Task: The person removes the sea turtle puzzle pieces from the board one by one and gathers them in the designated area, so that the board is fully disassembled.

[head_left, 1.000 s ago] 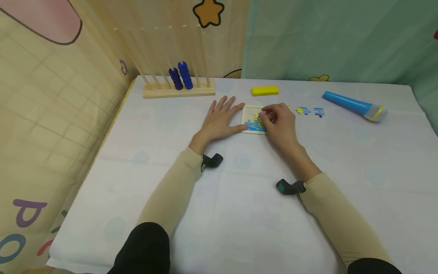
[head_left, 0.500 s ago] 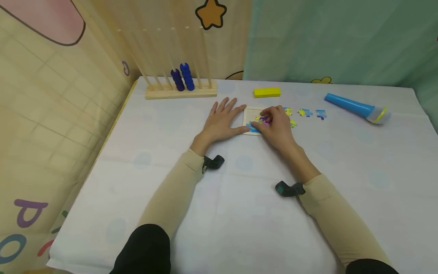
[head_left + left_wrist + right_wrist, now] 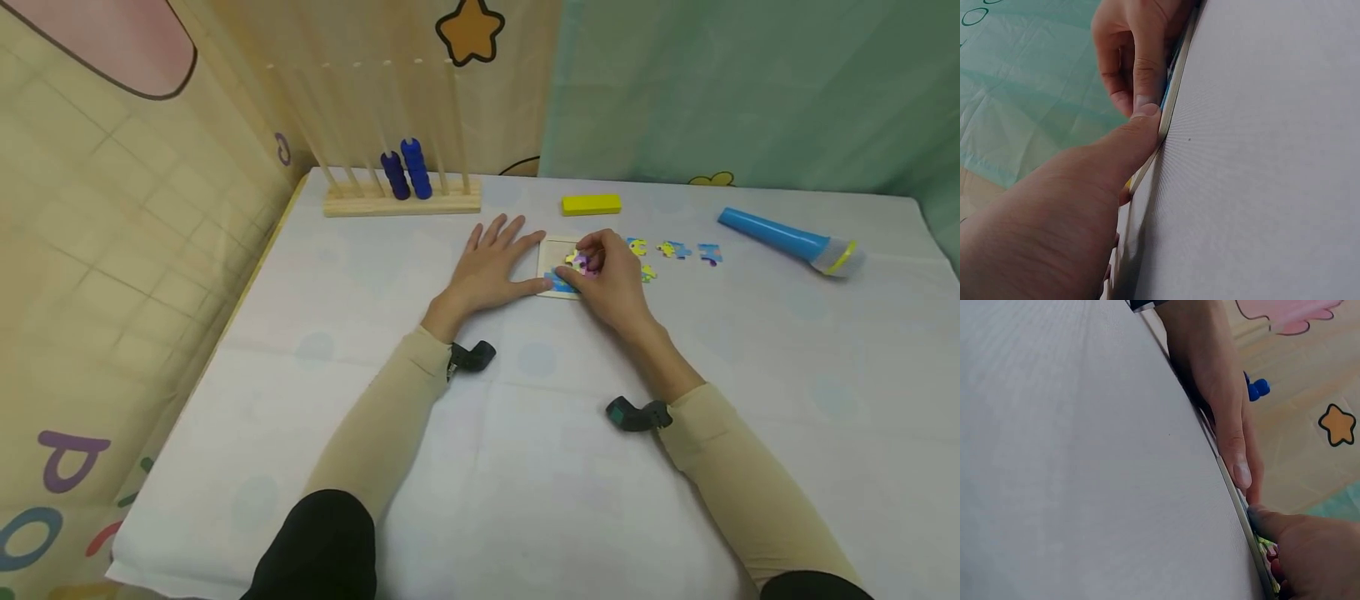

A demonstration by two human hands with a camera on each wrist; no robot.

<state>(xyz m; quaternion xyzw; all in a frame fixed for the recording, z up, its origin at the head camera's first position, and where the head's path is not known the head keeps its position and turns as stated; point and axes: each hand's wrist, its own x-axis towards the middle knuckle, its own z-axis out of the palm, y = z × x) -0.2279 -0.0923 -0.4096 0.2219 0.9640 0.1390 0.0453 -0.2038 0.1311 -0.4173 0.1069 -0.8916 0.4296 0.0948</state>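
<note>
A small wooden puzzle tray (image 3: 550, 250) lies on the white-covered table, with blue pieces (image 3: 561, 283) along its near side. My left hand (image 3: 486, 268) lies spread at the tray's left side. Its thumb (image 3: 1138, 128) presses on the tray's edge (image 3: 1175, 94) in the left wrist view. Over the right part of the tray, my right hand (image 3: 617, 283) pinches a purple and yellow jigsaw piece (image 3: 577, 261) between thumb and curled fingers. The right hand hides the tray's right side. In the right wrist view, the right thumb (image 3: 1266, 519) is close to the left fingertips.
Several loose jigsaw pieces (image 3: 673, 250) lie right of the tray. Behind it are a yellow block (image 3: 591, 205) and a wooden counting rack (image 3: 401, 204) with upright rods and dark blue beads (image 3: 416, 171). A blue tapered tube (image 3: 776, 233) lies back right.
The right thumb has moved left and lower over the tray, and the purple piece at the fingertips has come into view. The left hand keeps its place at the tray; the head view shifts slightly.
</note>
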